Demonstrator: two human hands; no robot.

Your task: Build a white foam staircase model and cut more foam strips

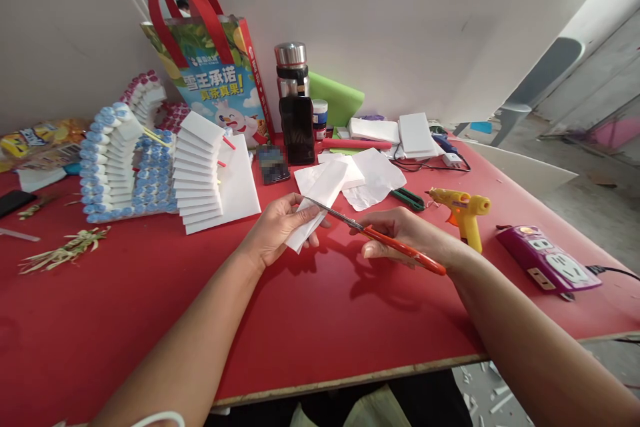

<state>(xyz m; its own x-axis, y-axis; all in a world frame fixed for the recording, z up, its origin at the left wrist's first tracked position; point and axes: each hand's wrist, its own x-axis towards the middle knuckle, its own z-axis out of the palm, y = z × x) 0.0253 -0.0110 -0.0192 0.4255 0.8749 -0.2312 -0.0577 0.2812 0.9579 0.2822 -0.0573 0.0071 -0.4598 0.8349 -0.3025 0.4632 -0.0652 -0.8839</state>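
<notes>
Between the thumb and fingers of my left hand (277, 227) is a folded strip of white paper (323, 190), tilted up and away from me. My right hand (400, 233) grips scissors (400, 250) with orange-red handles, their blades pointing left. The blades lie across the paper close to my left thumb; whether they cut into it I cannot tell. Both hands are above the red table (310, 320). Just beyond them lies a crumpled white sheet (375, 180).
To the right are a yellow glue gun (465, 210), a purple power strip (547, 257) and a green-handled cutter (407, 199). A stepped white paper model (200, 180) and a blue-and-white one (107, 167) stand left. Behind are a phone (299, 130), a steel flask (291, 57) and a bag (215, 80).
</notes>
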